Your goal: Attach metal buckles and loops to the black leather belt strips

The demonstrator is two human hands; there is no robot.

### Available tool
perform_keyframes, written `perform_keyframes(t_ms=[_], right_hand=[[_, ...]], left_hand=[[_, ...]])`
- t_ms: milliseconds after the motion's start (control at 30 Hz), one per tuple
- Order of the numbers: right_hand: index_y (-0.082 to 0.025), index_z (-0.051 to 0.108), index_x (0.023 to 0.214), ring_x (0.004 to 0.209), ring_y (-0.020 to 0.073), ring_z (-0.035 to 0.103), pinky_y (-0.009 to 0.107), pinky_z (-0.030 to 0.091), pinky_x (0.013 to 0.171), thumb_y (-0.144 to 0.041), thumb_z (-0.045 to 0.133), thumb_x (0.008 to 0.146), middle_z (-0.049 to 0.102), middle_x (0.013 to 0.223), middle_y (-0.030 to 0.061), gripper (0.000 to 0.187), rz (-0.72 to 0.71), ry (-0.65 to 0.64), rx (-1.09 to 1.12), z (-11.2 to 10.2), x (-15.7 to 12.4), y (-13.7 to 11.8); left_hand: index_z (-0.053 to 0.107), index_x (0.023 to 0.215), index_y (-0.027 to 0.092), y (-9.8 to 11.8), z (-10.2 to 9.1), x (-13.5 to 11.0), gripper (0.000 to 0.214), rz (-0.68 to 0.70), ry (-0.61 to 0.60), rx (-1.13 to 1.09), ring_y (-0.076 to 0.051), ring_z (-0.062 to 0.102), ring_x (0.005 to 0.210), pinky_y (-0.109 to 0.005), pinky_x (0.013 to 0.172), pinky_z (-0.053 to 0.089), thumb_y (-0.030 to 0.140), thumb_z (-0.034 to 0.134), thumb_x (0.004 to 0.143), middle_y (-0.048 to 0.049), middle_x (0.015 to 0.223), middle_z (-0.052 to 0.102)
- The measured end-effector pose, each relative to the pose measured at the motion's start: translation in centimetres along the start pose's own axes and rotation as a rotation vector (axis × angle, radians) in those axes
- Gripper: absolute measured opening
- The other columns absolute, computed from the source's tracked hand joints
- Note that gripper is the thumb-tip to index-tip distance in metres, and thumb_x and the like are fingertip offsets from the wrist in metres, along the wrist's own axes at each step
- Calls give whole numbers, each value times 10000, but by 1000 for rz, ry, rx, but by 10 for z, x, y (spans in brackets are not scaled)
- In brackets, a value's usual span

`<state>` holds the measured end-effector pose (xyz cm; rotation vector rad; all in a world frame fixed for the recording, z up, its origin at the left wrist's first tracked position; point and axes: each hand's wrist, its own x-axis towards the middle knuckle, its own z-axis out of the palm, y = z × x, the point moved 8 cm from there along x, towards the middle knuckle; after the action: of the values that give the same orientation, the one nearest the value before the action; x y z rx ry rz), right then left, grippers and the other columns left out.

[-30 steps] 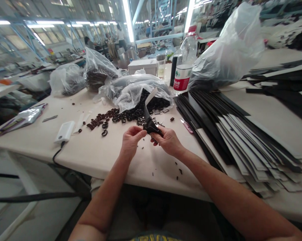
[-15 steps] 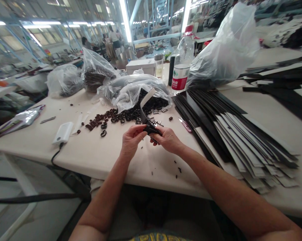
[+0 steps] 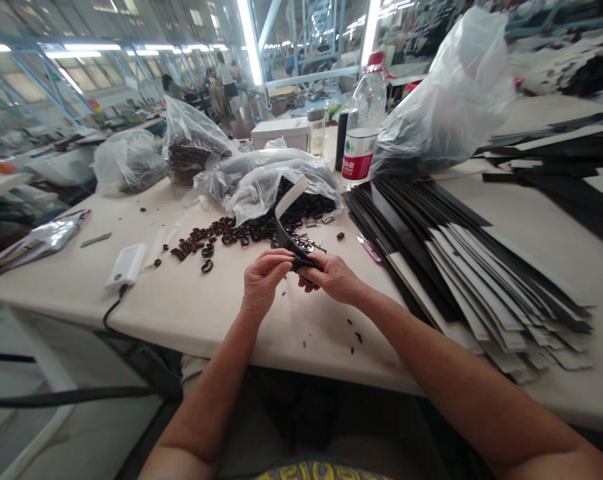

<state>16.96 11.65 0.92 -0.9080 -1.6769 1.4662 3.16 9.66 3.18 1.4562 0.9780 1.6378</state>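
Observation:
A black strap with a pale underside (image 3: 283, 223) rises in a curve from between my two hands, its free end pointing up and away. My left hand (image 3: 267, 275) pinches the strap's dark lower part between thumb and fingers. Pressed close beside it, my right hand (image 3: 331, 277) grips the same part from the right, with its fingers curled beneath. Whatever small piece lies on the strap between my fingertips is too covered to make out. Just beyond my hands lies a pile of small metal pieces (image 3: 301, 241), next to black buckle-like rings (image 3: 249, 230) and small brown pieces (image 3: 196, 241).
On the right lies a stack of black and white strips (image 3: 461, 267), a small pink-handled blade (image 3: 369, 248) beside it. Behind stand a plastic bottle (image 3: 364, 127) and filled plastic bags (image 3: 451, 100). At left is a white corded device (image 3: 126, 265).
The strap has tilted slightly left, and its dark part between my fingers has turned a little. Both hands keep nearly the same place and grip.

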Motion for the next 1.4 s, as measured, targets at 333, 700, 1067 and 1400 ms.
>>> perform_keyframes(t_ms=[333,700,1067,1400], right_hand=[[-162,619,814,516,109,612,209,458,474,-395,606,820,660,657,8,234,-29,38,-58,-1,-1,3],[-166,579,832,563,112,624,204,470,506,-224,569,776,665,694,3,82,23,34,21,-6,0,7],[-152,608,883,572,118,615,219,473,507,-455,605,839,634,707,10,306,-2,15,-20,-4,-3,-3],[-153,593,888,579,110,606,213,486,515,-586,626,817,631,719,14,440,-37,13,66,-1,-1,-2]], left_hand=[[752,827,194,-14,1,-1,184,-170,1,51,-147,639,759,-280,704,530,326,797,708,-35,857,705],[784,941,243,-12,6,-3,194,-90,-82,250,-152,644,791,-271,717,523,246,742,752,-46,932,703],[760,993,220,-4,17,-5,201,-5,-240,338,-175,659,856,-298,792,538,190,661,821,-60,959,685],[734,814,191,3,12,-7,72,50,-76,363,-129,633,691,-257,665,530,259,739,794,-34,869,671]])
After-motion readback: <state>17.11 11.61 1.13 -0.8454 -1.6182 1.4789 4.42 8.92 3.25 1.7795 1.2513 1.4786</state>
